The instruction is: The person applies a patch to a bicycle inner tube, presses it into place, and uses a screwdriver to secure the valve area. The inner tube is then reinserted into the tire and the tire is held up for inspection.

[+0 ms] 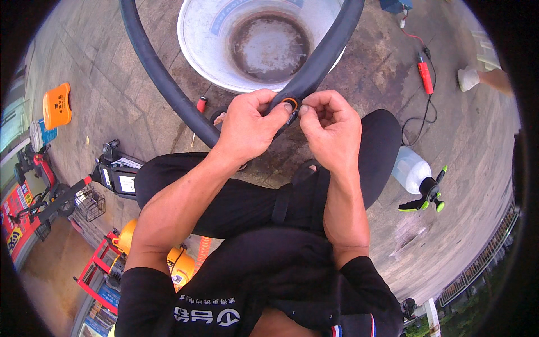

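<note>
Clearly, the left hand (250, 121) has its fingers clamped on the black tube (320, 59), which crosses in front of the white tub (202, 56) just beyond the person's knees, its thumb beside a small orange ring (291, 102). Just beside that, the right hand (334, 126) draws thumb and forefinger close together, though I can't tell whether they grip anything. I'd keep the left hold firm against rolling and work the ring gently and evenly.

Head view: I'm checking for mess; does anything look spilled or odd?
Yes: the paving right of the white basin is darkened in patches, as if wet or stained, and the basin's bottom looks brown and grimy. No clear damage shows on the black tube.
</note>
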